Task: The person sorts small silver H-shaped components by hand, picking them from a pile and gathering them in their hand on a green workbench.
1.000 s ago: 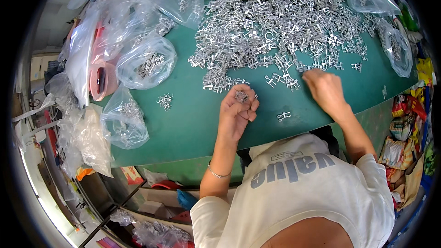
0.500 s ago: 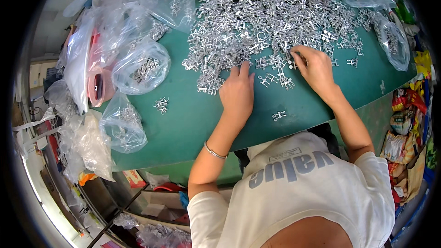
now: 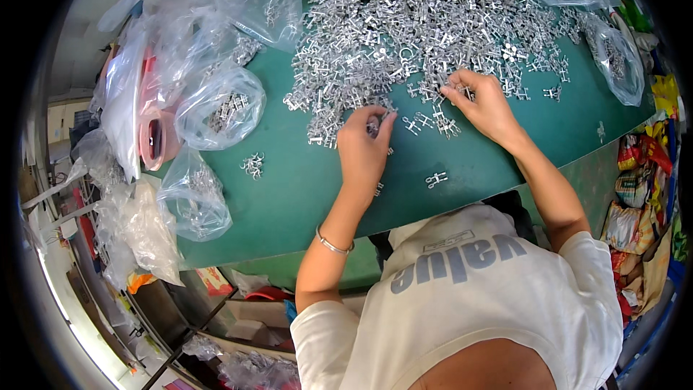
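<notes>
A big heap of small silver metal parts (image 3: 426, 22) covers the far half of a green table (image 3: 289, 195). My left hand (image 3: 363, 148) rests at the heap's near edge, fingers curled over a few of the small parts. My right hand (image 3: 485, 105) reaches into the heap further right, fingertips pinching among the parts; whether it holds one I cannot tell. One loose part (image 3: 436, 179) lies alone on the green surface between my hands and the near edge. A thin bracelet (image 3: 333, 245) circles my left wrist.
Clear plastic bags with more metal parts lie at the left (image 3: 216, 105) (image 3: 191, 195), with a small cluster of parts (image 3: 253, 165) between them. Another bag (image 3: 617, 65) sits at the right edge. A pink tape roll (image 3: 153, 141) lies at far left. Colourful packets (image 3: 642, 195) crowd the right side.
My left hand has moved forward from the open green surface to the heap's near edge. My right hand has slid further up into the heap.
</notes>
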